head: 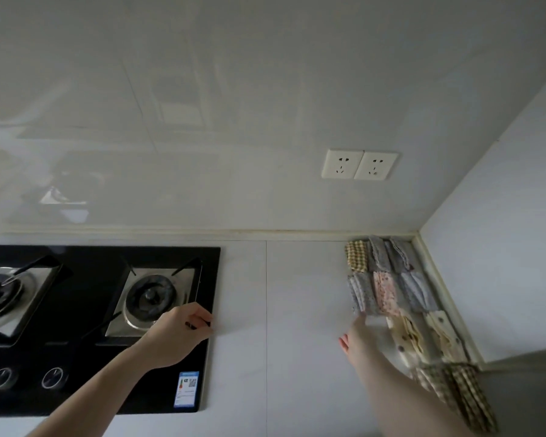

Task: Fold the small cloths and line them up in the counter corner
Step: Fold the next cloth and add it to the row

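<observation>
- The right hand is stretched out with fingers loose and nothing in it; its fingertips touch the near edge of a grey folded cloth, apparently nudging it straight.
- The left hand rests loosely curled and empty on the right edge of the gas hob, well away from the counter corner.
- The folded cloths sit in rows running out from that corner along the side wall: a yellow check cloth and two grey ones nearest the corner, then the grey one being touched, a pink floral cloth and another grey.
- Further from the corner lie two cream cloths, then brown check cloths, partly hidden by the right forearm.
- No unfolded cloth shows on the counter, so I judge the folding is done and only final squaring of the rows is left, though anything out of view cannot be ruled out.
</observation>
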